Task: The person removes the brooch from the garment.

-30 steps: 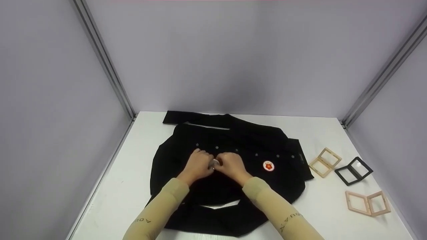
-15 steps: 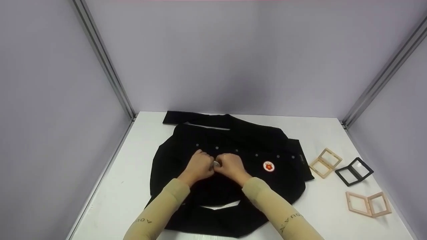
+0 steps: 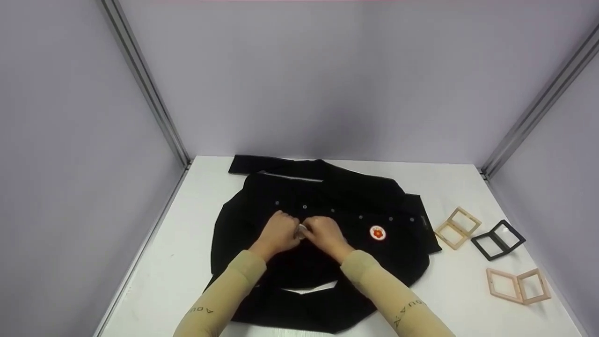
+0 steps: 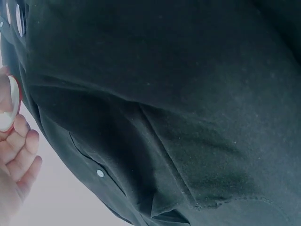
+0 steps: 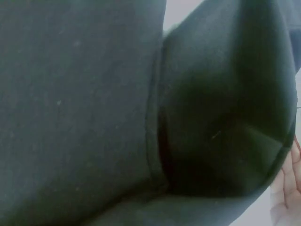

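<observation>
A black jacket [image 3: 262, 192] lies spread on the table with a row of small snap buttons across it. Over its middle, my left hand [image 3: 279, 232] and my right hand [image 3: 325, 232] meet at a small round badge [image 3: 301, 230]. In the left wrist view, the badge [image 4: 15, 101] shows a white face and red rim beside curled fingers. Both hands pinch it, the right thumb lying against it; the fingers mostly cover it in the head view. Another round badge [image 3: 377, 233], white with a red flower, sits on the jacket to the right.
Three open hinged frames stand or lie at the table's right side: a light wood one [image 3: 457, 228], a black one [image 3: 498, 240] and a pinkish one [image 3: 518, 286]. Grey panels enclose the white table [image 3: 175, 224] at the back and sides.
The right thumb has shifted slightly on the badge, and less of the badge's silvery side shows than a second ago. Both arms and the jacket stay nearly in place.
</observation>
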`<act>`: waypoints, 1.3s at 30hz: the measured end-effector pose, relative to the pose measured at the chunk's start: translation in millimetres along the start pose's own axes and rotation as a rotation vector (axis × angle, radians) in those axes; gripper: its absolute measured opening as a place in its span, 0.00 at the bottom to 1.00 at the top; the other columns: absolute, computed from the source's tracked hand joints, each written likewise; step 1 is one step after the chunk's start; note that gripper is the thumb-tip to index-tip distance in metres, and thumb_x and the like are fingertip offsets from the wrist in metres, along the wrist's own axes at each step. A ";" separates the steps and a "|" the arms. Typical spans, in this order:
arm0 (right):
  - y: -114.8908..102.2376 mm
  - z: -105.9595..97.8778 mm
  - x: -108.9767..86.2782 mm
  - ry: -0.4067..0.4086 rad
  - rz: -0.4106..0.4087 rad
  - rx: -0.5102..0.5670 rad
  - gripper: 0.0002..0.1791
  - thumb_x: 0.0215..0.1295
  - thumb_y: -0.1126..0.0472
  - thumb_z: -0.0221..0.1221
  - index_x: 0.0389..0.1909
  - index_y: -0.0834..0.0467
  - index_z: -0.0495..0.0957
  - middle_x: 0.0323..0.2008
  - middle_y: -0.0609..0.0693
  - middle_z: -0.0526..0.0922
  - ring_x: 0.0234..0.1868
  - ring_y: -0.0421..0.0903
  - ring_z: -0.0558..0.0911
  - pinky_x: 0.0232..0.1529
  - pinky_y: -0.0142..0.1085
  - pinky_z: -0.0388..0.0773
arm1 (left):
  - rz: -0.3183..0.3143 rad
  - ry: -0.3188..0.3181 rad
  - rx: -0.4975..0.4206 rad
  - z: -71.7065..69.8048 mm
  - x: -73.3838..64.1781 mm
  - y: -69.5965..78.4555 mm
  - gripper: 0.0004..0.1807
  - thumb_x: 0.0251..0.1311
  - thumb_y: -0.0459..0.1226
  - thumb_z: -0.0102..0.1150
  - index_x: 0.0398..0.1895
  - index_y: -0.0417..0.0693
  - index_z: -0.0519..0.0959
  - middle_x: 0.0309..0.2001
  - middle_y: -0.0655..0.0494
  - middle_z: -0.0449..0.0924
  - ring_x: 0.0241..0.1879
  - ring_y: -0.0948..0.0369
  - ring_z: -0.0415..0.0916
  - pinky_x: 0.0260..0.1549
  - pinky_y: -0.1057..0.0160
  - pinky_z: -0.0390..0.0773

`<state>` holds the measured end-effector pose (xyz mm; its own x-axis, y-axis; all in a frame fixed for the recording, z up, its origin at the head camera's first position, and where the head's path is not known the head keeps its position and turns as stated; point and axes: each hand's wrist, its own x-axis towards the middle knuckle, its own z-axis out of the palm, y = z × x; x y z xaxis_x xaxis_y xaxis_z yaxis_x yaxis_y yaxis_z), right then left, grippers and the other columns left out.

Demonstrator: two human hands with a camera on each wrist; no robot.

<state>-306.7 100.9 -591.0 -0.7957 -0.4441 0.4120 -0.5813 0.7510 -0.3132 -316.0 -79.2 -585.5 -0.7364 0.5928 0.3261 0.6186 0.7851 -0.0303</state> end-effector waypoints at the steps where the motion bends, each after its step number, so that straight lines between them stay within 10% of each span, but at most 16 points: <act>1: -0.1 -0.2 -0.1 0.004 0.001 -0.002 0.11 0.71 0.56 0.68 0.30 0.57 0.86 0.28 0.50 0.89 0.30 0.49 0.88 0.36 0.44 0.86 | 0.001 0.006 0.001 -0.1 0.2 0.1 0.14 0.49 0.42 0.71 0.17 0.50 0.75 0.19 0.56 0.79 0.24 0.53 0.78 0.41 0.52 0.82; 24: 1.6 -6.8 5.1 -0.081 0.127 0.080 0.10 0.69 0.54 0.69 0.32 0.56 0.85 0.30 0.49 0.87 0.30 0.45 0.83 0.36 0.42 0.83 | 0.003 0.031 -0.032 -1.1 0.2 0.2 0.11 0.45 0.39 0.71 0.20 0.49 0.75 0.20 0.55 0.79 0.26 0.52 0.79 0.37 0.53 0.81; 39: 14.1 -17.5 5.0 -0.113 0.155 0.084 0.09 0.58 0.54 0.74 0.34 0.51 0.84 0.29 0.45 0.86 0.29 0.42 0.81 0.34 0.39 0.79 | -0.056 -0.088 -0.062 -9.0 3.0 5.5 0.11 0.47 0.42 0.69 0.35 0.51 0.83 0.33 0.53 0.87 0.39 0.50 0.84 0.50 0.46 0.83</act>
<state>-315.8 117.9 -578.3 -0.8881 -0.3817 0.2562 -0.4586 0.7736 -0.4373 -312.4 -74.8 -576.2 -0.7896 0.5641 0.2414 0.5897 0.8064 0.0447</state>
